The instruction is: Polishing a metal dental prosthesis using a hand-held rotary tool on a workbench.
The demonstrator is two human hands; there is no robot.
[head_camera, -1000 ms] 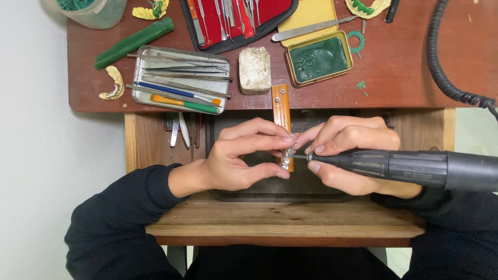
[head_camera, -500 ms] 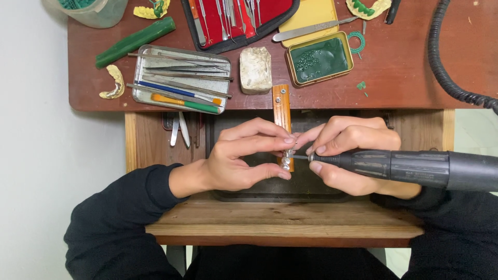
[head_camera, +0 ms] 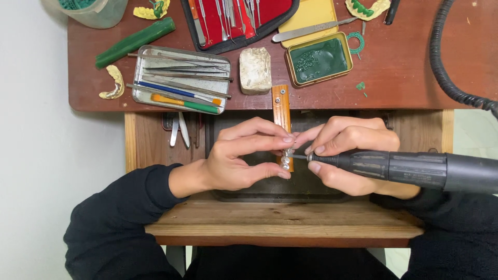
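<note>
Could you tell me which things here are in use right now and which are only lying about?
In use:
left hand pinching a small silvery metal piece
right hand holding the dark rotary handpiece
wooden bench peg under the work

Lying about:
metal tray of tools
green wax stick
green-filled tin
red instrument case
whitish block

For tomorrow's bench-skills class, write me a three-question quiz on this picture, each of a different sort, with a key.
1. True or false: the right hand holds the dark rotary handpiece.
2. What does the left hand pinch? A) tweezers B) small silvery metal piece C) green stick
3. What colour is the wax in the open tin?

Key: 1 true; 2 B; 3 green.
</note>
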